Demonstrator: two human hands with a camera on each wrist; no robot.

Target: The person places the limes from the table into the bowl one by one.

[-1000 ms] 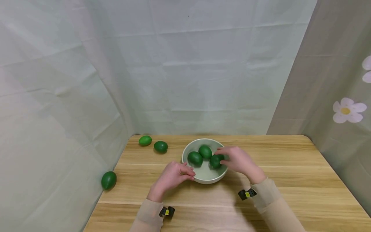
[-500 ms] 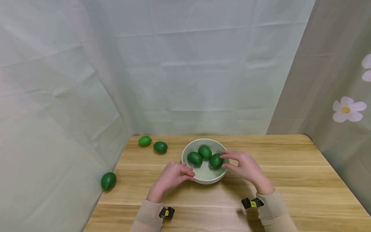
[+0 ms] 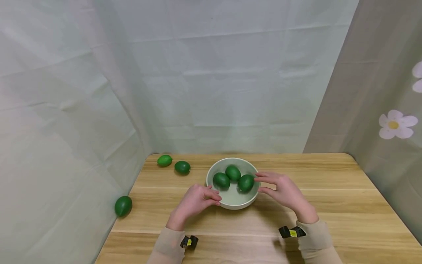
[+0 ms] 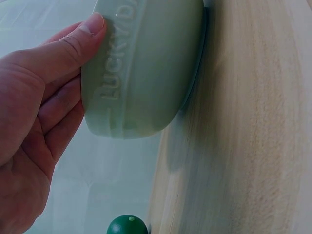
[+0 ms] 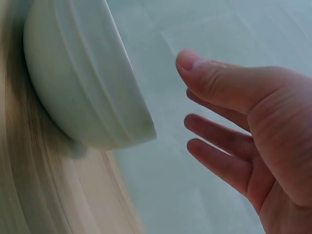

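Observation:
A pale green bowl [image 3: 234, 202] stands on the table with three dark green, egg-shaped fruits inside: a left one [image 3: 221, 181], a back one [image 3: 233, 172] and a right one [image 3: 245, 183]. My left hand [image 3: 195, 201] pinches the bowl's near-left rim, its thumb [image 4: 73, 46] on the outer wall beside raised lettering. By the opposite rim, my right hand [image 3: 284, 189] holds nothing, thumb and fingers spread apart. In the right wrist view a gap shows between its fingertips [image 5: 195, 122] and the bowl's wall.
On the wood table [image 3: 329, 220], a small bright green lime [image 3: 165, 160] and a dark green fruit [image 3: 182, 167] lie at the back left. Another dark green fruit [image 3: 123, 206] sits at the left edge. Pale cloth [image 3: 230, 91] hangs behind.
My right hand has let go of the right fruit in the bowl and drawn back to the right, over the rim. The left hand and bowl have stayed in place.

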